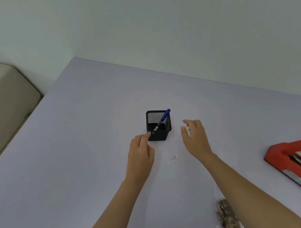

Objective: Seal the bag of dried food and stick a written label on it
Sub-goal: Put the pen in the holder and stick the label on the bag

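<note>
A small white label (172, 158) with dark writing lies flat on the table between my two hands. A black mesh pen holder (158, 125) stands just beyond it, with a blue pen (164, 118) leaning inside. My left hand (140, 150) touches the holder's near left corner with its fingertips, which pinch together. My right hand (195, 137) hovers to the right of the holder, fingers apart, holding nothing. The clear bag of brown dried food (227, 218) lies near the bottom edge, partly hidden under my right forearm.
A red heat sealer (298, 164) sits at the right edge of the pale table (76, 157). A wall runs along the table's far side. A beige cushioned piece (3, 102) stands beyond the left edge.
</note>
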Demonstrator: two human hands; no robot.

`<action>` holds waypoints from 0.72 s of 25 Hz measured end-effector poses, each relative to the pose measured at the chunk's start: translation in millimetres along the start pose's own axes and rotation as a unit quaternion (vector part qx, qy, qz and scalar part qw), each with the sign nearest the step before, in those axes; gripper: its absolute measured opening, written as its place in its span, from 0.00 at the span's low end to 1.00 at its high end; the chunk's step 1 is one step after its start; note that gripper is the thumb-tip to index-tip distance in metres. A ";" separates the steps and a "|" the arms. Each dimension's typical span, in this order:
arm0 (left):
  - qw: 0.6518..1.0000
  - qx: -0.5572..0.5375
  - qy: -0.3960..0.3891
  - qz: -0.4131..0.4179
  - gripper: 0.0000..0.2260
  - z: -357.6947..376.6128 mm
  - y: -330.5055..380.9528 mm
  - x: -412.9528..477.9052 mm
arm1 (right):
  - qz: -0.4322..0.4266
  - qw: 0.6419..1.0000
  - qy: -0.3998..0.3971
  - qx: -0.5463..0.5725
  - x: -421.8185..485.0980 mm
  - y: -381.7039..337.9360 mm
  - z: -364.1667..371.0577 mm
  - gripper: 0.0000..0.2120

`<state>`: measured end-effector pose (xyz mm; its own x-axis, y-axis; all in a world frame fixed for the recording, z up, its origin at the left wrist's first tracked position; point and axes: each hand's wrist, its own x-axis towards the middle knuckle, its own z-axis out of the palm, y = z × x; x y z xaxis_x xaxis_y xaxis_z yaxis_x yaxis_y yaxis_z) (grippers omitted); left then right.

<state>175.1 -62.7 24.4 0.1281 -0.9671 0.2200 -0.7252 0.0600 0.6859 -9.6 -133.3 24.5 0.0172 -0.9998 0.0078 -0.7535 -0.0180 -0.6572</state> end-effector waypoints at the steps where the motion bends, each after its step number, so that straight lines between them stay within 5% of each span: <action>1: 1.000 0.000 -0.009 0.002 0.14 7.8 -2.5 -9.0 | -0.007 0.999 -0.030 -0.006 -13.6 15.9 1.1 0.14; 6: 0.984 0.014 -0.163 -0.070 0.17 50.6 -5.8 -37.5 | -0.078 0.975 -0.192 -0.078 -56.1 52.2 13.4 0.18; 18: 0.991 0.024 -0.132 -0.008 0.04 68.1 -5.2 -39.1 | -0.060 0.989 -0.123 -0.064 -79.1 49.2 22.4 0.10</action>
<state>127.8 -42.0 -35.0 -0.0372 -0.9992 0.0167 -0.7567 0.0391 0.6526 -33.2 -55.1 -25.3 0.2589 -0.9592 -0.1136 -0.8135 -0.1531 -0.5610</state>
